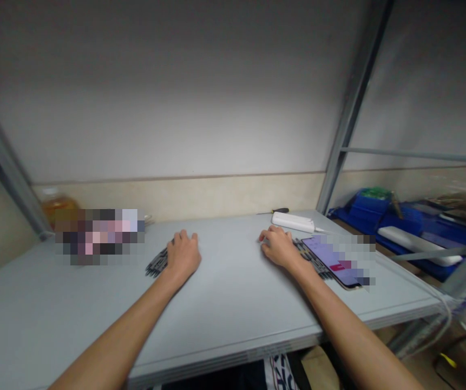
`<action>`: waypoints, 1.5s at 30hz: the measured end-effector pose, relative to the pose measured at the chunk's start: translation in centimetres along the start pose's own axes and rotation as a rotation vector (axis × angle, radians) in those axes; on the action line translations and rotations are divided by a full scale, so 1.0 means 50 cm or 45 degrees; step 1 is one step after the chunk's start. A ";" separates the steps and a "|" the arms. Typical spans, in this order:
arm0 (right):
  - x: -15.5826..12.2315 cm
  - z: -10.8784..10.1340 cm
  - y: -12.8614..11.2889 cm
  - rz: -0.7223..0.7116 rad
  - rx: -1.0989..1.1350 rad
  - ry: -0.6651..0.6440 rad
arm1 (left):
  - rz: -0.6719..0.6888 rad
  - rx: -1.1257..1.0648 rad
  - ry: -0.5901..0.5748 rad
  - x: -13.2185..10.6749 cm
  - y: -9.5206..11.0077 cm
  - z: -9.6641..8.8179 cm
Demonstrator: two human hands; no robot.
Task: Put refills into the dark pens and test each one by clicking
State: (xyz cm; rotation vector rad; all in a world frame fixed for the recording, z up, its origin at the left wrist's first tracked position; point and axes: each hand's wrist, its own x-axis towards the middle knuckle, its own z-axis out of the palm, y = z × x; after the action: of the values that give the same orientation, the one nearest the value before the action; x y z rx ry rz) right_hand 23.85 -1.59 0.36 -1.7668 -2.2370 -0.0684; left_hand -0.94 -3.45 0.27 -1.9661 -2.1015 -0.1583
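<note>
My left hand (183, 253) rests palm down on the grey table (233, 303), fingers curled loosely, next to a bundle of dark pens or sticks (157, 263) at its left side. Over at the right, my right hand (278, 246) lies on the table with fingers bent, touching another row of dark sticks (312, 260) that runs toward a lit phone (332, 260). I cannot make out whether either hand holds anything.
A white oblong device (293, 221) and a small screwdriver (275, 211) lie at the table's back edge. A bottle with amber liquid (56, 206) stands at the back left. Metal shelf posts (352, 103) frame the table. Blue bins (379, 211) sit to the right.
</note>
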 end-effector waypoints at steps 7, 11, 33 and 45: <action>0.003 0.006 -0.002 -0.028 0.035 0.013 | 0.021 0.002 -0.031 0.005 -0.011 0.002; 0.003 0.010 0.000 -0.042 0.043 0.000 | 0.043 -0.024 -0.052 0.007 -0.012 0.003; -0.015 0.034 -0.074 -0.655 0.438 -0.004 | 0.759 -1.184 0.052 -0.019 0.061 0.019; 0.001 0.022 -0.056 -0.159 0.671 0.058 | 0.788 -0.642 0.247 0.002 0.027 0.019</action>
State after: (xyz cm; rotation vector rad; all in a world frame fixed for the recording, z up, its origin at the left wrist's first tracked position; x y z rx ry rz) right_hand 20.95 -2.01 -0.30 -1.3296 -2.0780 0.4122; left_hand 0.29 -3.02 -0.76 -2.6520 -1.3316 -0.7735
